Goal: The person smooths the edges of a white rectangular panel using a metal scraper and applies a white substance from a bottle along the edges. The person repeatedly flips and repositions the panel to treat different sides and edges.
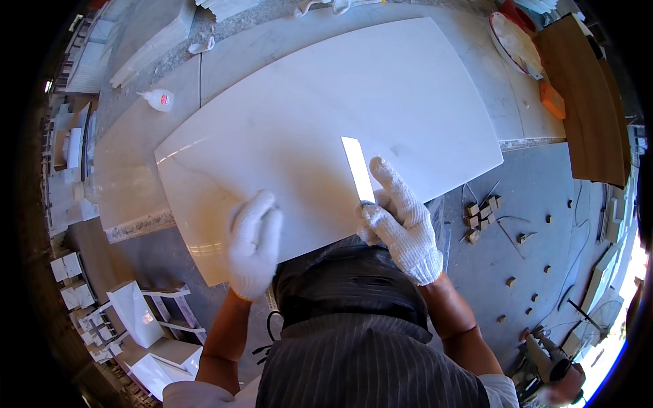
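Across my feed, a glossy white slab (435, 81) lies on a stone bench (136, 160). I see the right gloved hand (405, 228) pinching the near end of a flat bright strip (358, 168), which shows against the slab. The left gloved hand (255, 245) is blurred near the slab's near edge; I cannot tell whether its fingers are closed. Farther out are a white bottle (160, 100), left, and small blocks (484, 213), right.

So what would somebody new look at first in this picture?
Probably the big, shiny white slab filling the middle. Next, perhaps the flat, bright strip near the center, held in the white-gloved right hand, with the blurry left hand off to its left. Then maybe the little white bottle at the upper left.
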The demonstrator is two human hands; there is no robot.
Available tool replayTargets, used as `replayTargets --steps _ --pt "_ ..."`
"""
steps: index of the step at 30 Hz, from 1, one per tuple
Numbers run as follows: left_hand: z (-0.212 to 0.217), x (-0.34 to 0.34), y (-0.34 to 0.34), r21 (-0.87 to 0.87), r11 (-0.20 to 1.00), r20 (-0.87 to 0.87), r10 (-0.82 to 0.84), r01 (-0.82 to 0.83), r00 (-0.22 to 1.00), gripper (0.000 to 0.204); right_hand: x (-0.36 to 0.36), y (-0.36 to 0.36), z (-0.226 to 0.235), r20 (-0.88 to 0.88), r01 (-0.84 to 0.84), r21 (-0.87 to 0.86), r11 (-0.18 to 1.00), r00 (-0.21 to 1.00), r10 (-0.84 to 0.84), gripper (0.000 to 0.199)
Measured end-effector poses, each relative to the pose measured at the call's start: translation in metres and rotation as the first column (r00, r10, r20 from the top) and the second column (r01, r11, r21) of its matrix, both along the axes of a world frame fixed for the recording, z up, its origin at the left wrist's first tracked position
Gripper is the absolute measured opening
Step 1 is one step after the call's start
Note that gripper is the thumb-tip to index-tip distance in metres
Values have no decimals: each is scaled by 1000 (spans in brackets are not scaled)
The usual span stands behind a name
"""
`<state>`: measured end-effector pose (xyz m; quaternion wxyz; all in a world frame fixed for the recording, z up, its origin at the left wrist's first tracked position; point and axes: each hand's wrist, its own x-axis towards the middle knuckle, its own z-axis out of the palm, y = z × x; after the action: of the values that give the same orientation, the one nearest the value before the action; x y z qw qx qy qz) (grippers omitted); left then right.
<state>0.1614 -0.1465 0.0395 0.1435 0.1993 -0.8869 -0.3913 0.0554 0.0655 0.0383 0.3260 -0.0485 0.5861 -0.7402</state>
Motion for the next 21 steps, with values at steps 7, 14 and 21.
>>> replayTargets --steps 7,14,21 --pt "25 -46 36 691 723 231 -253 25 939 31 7 -2 7 -107 -182 177 967 973 203 68" --pt "12 -32 32 288 849 112 -488 442 865 23 21 13 -1 -68 -248 320 914 957 283 69" --pt "17 -31 32 480 786 226 -539 389 811 24 19 24 8 -107 -285 417 863 928 358 65"
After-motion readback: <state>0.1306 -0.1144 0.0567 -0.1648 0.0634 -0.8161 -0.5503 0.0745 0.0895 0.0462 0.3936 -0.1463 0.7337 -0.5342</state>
